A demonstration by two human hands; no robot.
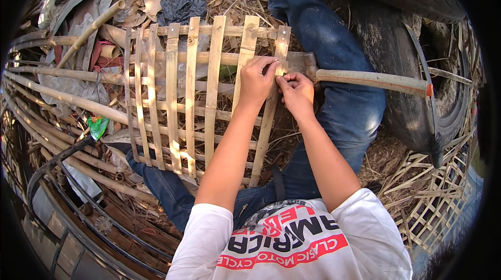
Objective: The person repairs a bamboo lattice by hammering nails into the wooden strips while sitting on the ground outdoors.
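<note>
Lattice: bamboo lattice (193, 97) lies across the seated person's jeans (334, 55), filling the view from 9 o'clock to centre; resting on the legs keeps it steady and within reach.
Left hand: left hand (257, 79) sits at centre, fingers curled together and pressing on the rightmost slat (271, 108), seemingly to pin it where a crosspiece meets it.
Right hand: right hand (297, 92), just beside and touching the left, fingertips pinched together at the same joint; what they pinch is too small to tell.
Hatchet: hatchet (365, 77) lies on the thigh toward 3 o'clock, handle pointing away, close by.
Surroundings: bamboo poles (57, 97) at 9 o'clock; tyre (407, 71) at 2 o'clock; more lattice (438, 191) at 4 o'clock.
</note>
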